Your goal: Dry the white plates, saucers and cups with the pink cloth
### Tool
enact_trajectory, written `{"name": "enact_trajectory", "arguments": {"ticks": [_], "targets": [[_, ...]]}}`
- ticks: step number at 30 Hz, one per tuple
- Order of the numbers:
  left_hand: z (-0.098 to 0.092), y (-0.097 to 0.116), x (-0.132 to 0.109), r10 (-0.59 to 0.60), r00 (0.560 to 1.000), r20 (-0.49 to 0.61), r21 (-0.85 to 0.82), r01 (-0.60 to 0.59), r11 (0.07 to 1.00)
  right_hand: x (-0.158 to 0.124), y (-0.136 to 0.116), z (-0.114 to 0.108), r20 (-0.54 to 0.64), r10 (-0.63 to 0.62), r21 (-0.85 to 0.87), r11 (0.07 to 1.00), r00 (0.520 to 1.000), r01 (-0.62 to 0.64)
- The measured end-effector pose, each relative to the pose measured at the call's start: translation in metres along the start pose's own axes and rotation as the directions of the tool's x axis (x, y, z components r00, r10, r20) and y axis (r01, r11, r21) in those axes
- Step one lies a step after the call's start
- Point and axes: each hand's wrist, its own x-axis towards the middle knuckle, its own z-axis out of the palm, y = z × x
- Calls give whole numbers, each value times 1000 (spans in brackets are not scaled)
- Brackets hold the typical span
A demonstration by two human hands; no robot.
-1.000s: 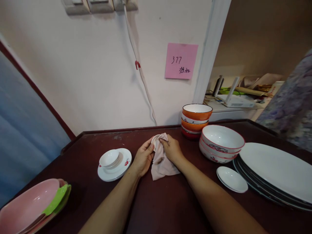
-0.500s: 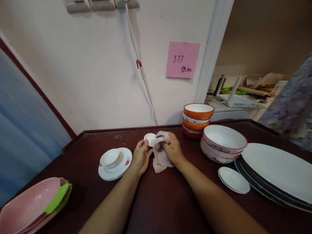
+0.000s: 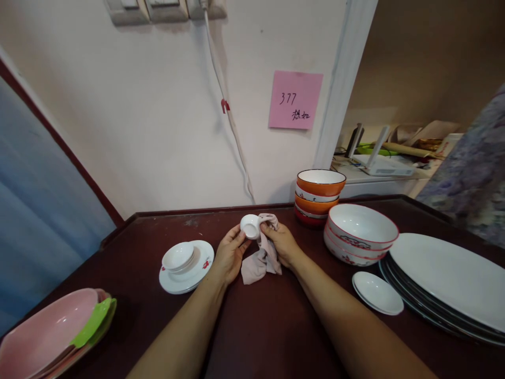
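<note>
A small white dish point(image 3: 250, 226) is held above the dark table, its underside with the foot ring turned toward me. My left hand point(image 3: 231, 251) grips it by the left edge, thumb on the near side. From the right, my right hand point(image 3: 282, 241) is closed on a pale pink cloth point(image 3: 260, 264), which touches the dish's right rim and hangs down below it. To the left, a stack of small white dishes point(image 3: 178, 256) sits on white plates point(image 3: 203, 268) with red flowers. Two small white saucers point(image 3: 379, 293) lie to the right of my right forearm.
Orange and white bowls point(image 3: 321, 184) are stacked by the wall, with white red-rimmed bowls point(image 3: 361, 231) nearer. Large oval plates point(image 3: 450, 279) are piled at the right. Pink leaf-shaped dishes point(image 3: 51, 329) lie at the front left. A white router point(image 3: 382, 163) stands on a shelf behind.
The small dish has been turned so its underside now faces me, and has shifted slightly right. The cloth has moved from across its inside to its right rim.
</note>
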Motion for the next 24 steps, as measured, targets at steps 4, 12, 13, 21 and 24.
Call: {"name": "enact_trajectory", "arguments": {"ticks": [4,12,13,21,24], "targets": [[2,0,-1,32,999,-3,13,-32,999,7,4,-10,-225,77,91,994,971,-57],[9,-9,-6,36,999,17,114,-37,993,8,12,-1,-193,-125,-137,986,973,100],[9,-11,-6,30,999,36,122,-34,992,3,11,6,-117,-168,-211,967,979,140],[4,-15,-11,106,992,72,244,-121,962,-31,-11,26,452,-365,-623,524,814,581],[6,-14,-10,126,989,80,252,-142,957,-20,-5,20,300,-377,-568,667,876,481]]}}
